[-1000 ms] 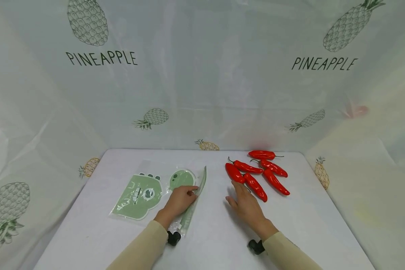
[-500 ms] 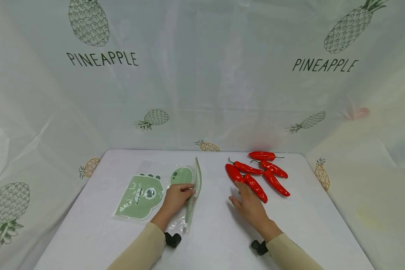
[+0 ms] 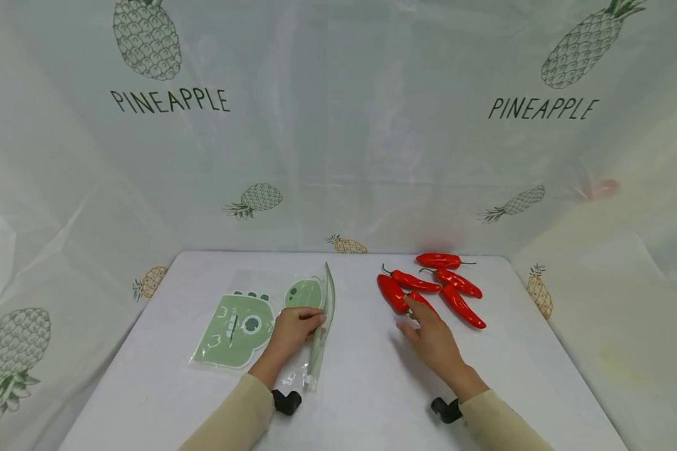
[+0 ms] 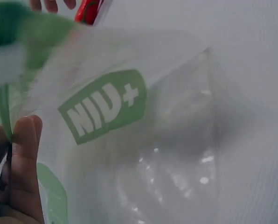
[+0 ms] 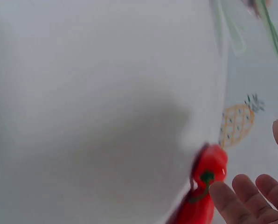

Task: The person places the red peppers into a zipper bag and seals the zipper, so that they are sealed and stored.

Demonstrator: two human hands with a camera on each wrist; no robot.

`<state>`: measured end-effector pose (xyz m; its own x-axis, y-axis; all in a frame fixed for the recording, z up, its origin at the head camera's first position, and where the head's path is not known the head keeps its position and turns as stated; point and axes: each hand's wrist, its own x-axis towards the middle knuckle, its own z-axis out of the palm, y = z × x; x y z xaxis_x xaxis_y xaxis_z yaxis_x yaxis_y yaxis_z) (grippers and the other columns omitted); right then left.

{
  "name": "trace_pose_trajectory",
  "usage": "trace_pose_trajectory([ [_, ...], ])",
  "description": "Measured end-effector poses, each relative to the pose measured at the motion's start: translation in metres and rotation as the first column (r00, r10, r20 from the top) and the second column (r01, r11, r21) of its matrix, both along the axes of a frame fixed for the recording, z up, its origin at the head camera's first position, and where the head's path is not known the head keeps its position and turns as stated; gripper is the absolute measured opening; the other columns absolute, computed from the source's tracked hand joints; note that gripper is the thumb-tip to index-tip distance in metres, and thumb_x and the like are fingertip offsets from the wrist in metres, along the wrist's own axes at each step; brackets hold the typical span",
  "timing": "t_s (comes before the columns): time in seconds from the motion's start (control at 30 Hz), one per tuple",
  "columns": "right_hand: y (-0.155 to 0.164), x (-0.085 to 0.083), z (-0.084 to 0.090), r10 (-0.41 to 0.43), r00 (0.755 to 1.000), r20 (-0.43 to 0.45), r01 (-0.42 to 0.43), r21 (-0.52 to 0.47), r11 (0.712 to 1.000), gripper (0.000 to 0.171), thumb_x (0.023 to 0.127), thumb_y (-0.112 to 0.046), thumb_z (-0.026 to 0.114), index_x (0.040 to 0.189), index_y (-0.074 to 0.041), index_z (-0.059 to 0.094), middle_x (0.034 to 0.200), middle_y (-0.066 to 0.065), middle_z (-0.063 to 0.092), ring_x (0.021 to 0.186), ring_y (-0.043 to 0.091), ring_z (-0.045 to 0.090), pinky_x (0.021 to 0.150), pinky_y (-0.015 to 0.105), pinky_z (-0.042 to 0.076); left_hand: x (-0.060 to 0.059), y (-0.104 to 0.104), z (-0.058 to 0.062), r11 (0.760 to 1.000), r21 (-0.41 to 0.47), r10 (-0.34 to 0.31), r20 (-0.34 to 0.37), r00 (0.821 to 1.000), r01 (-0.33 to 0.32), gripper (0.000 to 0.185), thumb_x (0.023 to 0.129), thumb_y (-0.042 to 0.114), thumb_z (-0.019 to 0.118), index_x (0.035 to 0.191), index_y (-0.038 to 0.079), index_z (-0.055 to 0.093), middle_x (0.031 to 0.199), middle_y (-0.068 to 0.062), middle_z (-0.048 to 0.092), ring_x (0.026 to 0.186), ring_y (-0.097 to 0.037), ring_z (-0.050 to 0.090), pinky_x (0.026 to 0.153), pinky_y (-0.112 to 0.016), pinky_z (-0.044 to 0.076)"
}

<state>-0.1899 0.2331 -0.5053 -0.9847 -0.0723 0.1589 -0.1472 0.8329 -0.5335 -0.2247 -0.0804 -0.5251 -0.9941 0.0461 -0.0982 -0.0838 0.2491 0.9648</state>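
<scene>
In the head view, a clear plastic zip bag [image 3: 214, 347] with a green dinosaur print lies on the left half of the table. My left hand [image 3: 293, 327] pinches its right edge between thumb and fingers, and that edge stands up off the table. The left wrist view shows the clear bag [image 4: 176, 163] close up, with "NIU+" printed in a green patch. My right hand [image 3: 433, 341] has its fingers extended over the nearest red chili pepper [image 3: 423, 299], covering part of it. A fingertip overlaps a red pepper [image 5: 195, 210] in the right wrist view; contact cannot be told.
Several more red peppers [image 3: 454, 282] lie loosely grouped at the back right of the white table [image 3: 361, 388]. A pineapple-print curtain [image 3: 338, 138] hangs behind the table and along both sides.
My left hand has shifted slightly left, drawing the bag's edge along and more upright. The right hand has moved right and now hides part of the nearest pepper.
</scene>
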Motion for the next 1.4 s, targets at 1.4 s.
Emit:
trace_pose_trajectory([
  [1.4, 0.068, -0.069, -0.01, 0.01, 0.917, 0.399, 0.086, -0.223, 0.971, 0.075, 0.097, -0.028, 0.078, 0.162, -0.019, 0.043, 0.15, 0.022, 0.054, 0.135, 0.045, 0.052, 0.094, 0.051, 0.063, 0.015, 0.003, 0.021, 0.998, 0.051, -0.046, 0.006, 0.999, 0.045, 0.039, 0.1, 0.016, 0.073, 0.134, -0.003, 0.07, 0.106, -0.018, 0.079, 0.073, -0.023, 0.079, 0.063, -0.032, 0.066],
])
